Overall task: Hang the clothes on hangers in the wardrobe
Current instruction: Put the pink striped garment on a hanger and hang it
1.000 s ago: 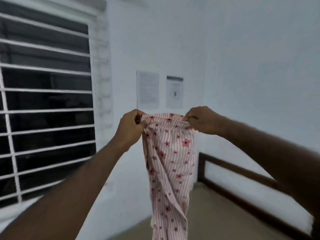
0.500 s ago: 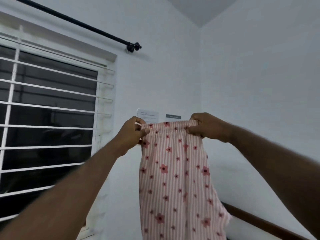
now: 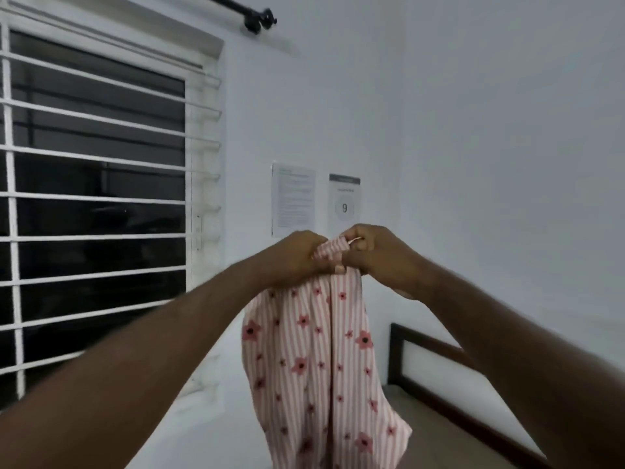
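A pair of pink striped trousers with red flowers [image 3: 314, 360] hangs in the air in front of me, folded lengthwise down the middle. My left hand [image 3: 291, 258] grips the waistband at its left side. My right hand [image 3: 375, 252] grips the waistband right beside it, so the two hands touch. The trouser legs hang straight down below the hands. No hanger and no wardrobe are in view.
A barred window [image 3: 94, 198] fills the left, with a black curtain rod [image 3: 250, 15] above it. Two paper notices [image 3: 292, 199] are stuck on the white wall behind my hands. A dark wooden bed frame [image 3: 439, 377] runs along the right wall.
My hands have come together, folding the waistband in half. The camera has tilted down, so the notices and the bed frame show again.
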Motion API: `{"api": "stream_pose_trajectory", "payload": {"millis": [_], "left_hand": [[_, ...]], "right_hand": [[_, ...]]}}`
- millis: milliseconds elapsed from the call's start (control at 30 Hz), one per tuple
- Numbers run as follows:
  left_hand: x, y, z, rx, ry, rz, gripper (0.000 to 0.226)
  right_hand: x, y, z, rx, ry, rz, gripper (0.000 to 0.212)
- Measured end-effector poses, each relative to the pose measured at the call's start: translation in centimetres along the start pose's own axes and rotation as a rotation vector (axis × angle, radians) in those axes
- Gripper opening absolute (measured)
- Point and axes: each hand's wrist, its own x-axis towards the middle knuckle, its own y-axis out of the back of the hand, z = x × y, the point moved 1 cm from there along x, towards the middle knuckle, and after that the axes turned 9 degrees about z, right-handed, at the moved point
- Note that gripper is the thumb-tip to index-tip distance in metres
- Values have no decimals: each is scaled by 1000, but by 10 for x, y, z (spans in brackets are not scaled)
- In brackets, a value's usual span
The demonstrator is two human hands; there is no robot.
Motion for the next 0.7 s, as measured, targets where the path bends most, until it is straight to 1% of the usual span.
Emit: {"api": "stream_pose_trajectory", "payload": {"millis": [67,133,200,233,300,333,367,400,467,533,600,667,700], "left_hand": [[-5,-10,-10,82,-56,45,36],[-14,-21,-16,152,-111,62,38],[-23,-28,-21,191,-123,58,39],[-25,-30,-21,211,-128,61,41],[-26,-35,-20,245,-115,58,45],[-27,-37,-18,258,-104,53,45],[-25,-40,-17,271,-96,46,46],[-24,-42,-15,283,-95,40,46],[-21,-49,-14,287,-85,28,47],[-17,-53,-14,283,-64,24,47],[-15,-53,-16,290,-50,27,49],[-11,-54,-17,311,-35,26,50],[-9,-56,-19,324,-23,24,51]], "right_hand": [[-25,-3,25,104,-75,125,19],[-62,-7,66,103,-229,264,16],[-106,-17,117,33,-454,315,32],[-130,-24,139,-43,-570,289,42],[-173,-41,172,-173,-789,148,59],[-189,-49,183,-153,-882,53,63],[-200,-56,193,-66,-950,-25,68],[-206,-63,201,68,-994,-68,73],[-207,-74,214,298,-1031,-80,81],[-195,-80,223,453,-1014,-51,82],[-181,-80,226,626,-949,6,69],[-167,-74,231,793,-891,72,47],[-160,-69,233,835,-867,82,37]]}}
